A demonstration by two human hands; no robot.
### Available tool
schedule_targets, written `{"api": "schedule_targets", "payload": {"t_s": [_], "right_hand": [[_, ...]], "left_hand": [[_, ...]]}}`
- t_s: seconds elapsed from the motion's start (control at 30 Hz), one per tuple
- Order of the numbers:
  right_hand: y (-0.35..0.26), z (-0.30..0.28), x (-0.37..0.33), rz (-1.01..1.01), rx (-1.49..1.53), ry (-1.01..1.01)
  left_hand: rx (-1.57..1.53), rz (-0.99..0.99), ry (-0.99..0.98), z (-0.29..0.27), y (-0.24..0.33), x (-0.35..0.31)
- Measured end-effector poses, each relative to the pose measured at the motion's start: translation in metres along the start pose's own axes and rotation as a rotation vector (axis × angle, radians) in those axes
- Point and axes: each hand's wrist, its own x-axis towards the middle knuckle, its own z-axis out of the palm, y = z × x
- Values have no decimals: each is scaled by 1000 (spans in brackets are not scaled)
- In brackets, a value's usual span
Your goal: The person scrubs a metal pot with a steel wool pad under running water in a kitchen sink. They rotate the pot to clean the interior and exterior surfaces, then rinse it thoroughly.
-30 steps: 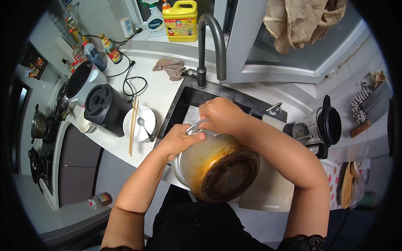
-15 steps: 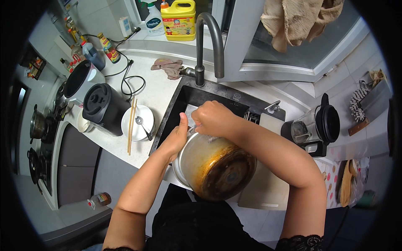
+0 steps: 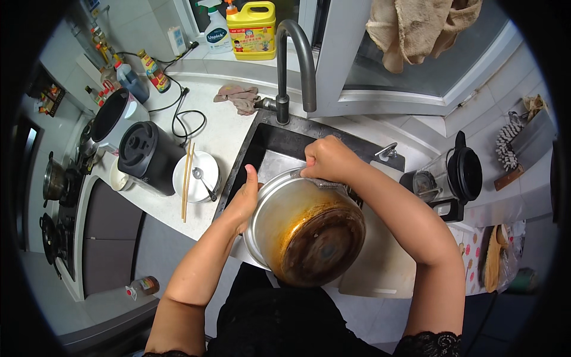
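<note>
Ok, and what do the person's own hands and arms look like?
The left hand and right hand are ungloved, with no watch or bracelet showing. The arms are bare to above the elbow, where black sleeves end in lace.

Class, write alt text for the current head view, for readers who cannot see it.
A tilted metal pot with a scorched base is at a dark sink, a person's left hand at its rim and curled right hand at its upper side. A white dish with chopsticks across it sits to the left.

Right hand [image 3: 329,158] farther right along pot [image 3: 291,217]
</note>
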Motion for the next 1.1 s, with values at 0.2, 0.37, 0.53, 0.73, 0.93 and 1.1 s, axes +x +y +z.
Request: {"api": "schedule_targets", "payload": {"t_s": [0.2,0.37,0.53,0.73,0.93,1.1], "right_hand": [[-49,9,14,-236,-88,-45],[-7,-9,12,-61,58,-18],[20,-3,-5,19,89,131],[-29,13,19,-266,4,110],[12,-1,5,-21,106,99],[-3,3,5,-90,101,168]], "left_hand": [[86,78,10,13,7,-3],[87,70,45,-10,7,-5],[109,119,114,-28,-3,0],[222,161,108,-7,-1,0],[120,171,146,-23,-12,-1],[79,137,127,-19,-15,-5]]}}
